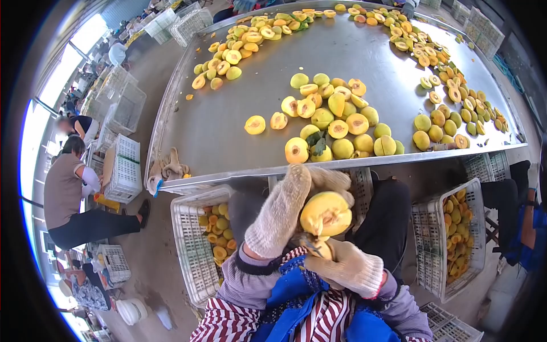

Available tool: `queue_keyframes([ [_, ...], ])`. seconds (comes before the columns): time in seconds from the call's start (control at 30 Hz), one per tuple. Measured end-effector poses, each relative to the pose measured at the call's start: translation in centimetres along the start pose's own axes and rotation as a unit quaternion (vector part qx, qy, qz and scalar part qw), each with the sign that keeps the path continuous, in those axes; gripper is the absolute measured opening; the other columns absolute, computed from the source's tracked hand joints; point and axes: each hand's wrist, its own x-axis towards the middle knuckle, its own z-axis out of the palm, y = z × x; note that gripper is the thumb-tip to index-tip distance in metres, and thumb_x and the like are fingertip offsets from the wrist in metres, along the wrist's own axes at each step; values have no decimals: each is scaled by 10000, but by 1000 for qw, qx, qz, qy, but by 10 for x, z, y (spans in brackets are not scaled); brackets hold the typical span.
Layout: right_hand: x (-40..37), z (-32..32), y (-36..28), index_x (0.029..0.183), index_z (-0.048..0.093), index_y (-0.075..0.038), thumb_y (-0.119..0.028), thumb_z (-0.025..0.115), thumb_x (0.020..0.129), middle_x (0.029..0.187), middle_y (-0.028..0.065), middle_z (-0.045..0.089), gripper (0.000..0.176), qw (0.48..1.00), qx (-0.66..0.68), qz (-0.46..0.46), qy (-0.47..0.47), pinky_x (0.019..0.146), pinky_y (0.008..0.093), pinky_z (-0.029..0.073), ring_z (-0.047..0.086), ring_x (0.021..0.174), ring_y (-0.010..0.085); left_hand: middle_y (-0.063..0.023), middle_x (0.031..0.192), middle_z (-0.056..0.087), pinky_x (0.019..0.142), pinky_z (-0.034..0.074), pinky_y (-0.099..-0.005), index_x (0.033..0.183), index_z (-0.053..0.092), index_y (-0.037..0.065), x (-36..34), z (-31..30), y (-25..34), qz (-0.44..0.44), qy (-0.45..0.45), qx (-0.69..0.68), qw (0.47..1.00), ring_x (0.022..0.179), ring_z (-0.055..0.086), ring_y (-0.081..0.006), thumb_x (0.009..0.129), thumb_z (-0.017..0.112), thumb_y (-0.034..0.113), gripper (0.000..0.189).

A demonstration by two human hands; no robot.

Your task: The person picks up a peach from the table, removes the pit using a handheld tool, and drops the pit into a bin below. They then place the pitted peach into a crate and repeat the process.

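My left hand (280, 214), in a knitted cream glove, is closed round a cut yellow peach (326, 214) held over my lap. The peach's cut face shows a torn hollow in the middle. Just below it my right hand (348, 267), also gloved, is closed on a small tool with a dark metal end (311, 245), which sits close against the peach. The tool's handle is mostly hidden by the fingers. In front of both hands, at the table's near edge, lies a pile of whole and halved peaches (343, 149) with some dark green leaves (318, 143).
The metal table (228, 128) has a raised rim and more peach heaps (250, 39) at the far side and right. Crates with peaches stand at my left (185, 251) and right (424, 245). Crumpled gloves (170, 166) lie at the left corner. Other people sit at both sides.
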Motion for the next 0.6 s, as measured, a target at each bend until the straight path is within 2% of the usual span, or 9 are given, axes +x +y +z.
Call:
queue_keyframes([
  [0.03,-2,-1,-1,1056,617,-14,-277,693,962,649,1,563,289,1000,-1,-3,-3,469,240,403,513,505,68,-116,1039,701,918,546,-316,1223,637,-30,5,-12,-4,65,16,102,993,996,682,-175,1068,451,486,569],
  [0.13,-5,-7,1,1112,627,-19,-257,723,929,726,18,608,315,998,14,-53,32,535,253,459,570,564,78,-142,1112,689,934,542,-328,1257,614,-32,3,-23,-13,49,65,77,994,1037,671,-190,1042,486,523,609],
  [0.17,-2,-6,7,1112,627,-19,-257,723,929,726,18,608,315,998,15,-51,32,535,253,459,570,564,78,-148,1133,682,949,536,-336,1288,593,-32,0,-19,-19,8,7,6,1000,1067,664,-201,1030,505,531,625],
  [0.23,6,-6,17,1133,635,-7,-259,734,919,792,25,651,345,971,-186,-144,30,631,271,503,606,667,85,-150,1177,667,984,523,-356,1379,526,-26,-1,-20,-37,-57,-136,-88,985,1146,639,-230,1008,551,521,661],
  [0.3,0,-4,11,1187,658,-67,-348,702,941,836,88,702,375,953,-239,-172,71,700,321,522,656,742,130,-159,1216,656,1009,511,-363,1398,510,-29,0,-21,-40,-49,-121,-104,986,1158,638,-242,1023,566,423,589],
  [0.37,-8,-8,-5,1221,639,-66,-321,704,942,827,65,696,384,993,-87,-71,44,690,321,519,646,738,113,-199,1294,620,986,541,-392,1425,459,-45,1,-19,-35,-53,-19,-52,997,1136,664,-306,938,656,477,740],
  [0.4,-6,-11,-1,1248,630,-70,-290,703,945,804,28,674,382,996,-27,-75,45,663,295,504,616,719,79,-198,1358,581,1031,514,-410,1474,415,-4,2,-24,-37,-46,-1,-102,994,1194,632,-316,923,721,320,709],
  [0.53,-12,-16,-4,1163,647,-48,-244,696,951,778,-8,642,293,985,114,-61,112,628,230,460,545,681,42,-153,1390,566,1087,459,-387,1504,397,59,-5,-35,-43,-66,-73,-2,995,1276,565,-266,876,759,76,725],
  [0.6,-15,-17,-9,1099,657,-30,-229,701,944,775,7,646,256,975,141,-73,155,634,247,472,556,694,52,-152,1390,570,1066,472,-374,1497,403,65,-5,-35,-46,-56,-67,44,995,1262,575,-251,876,753,64,713],
])
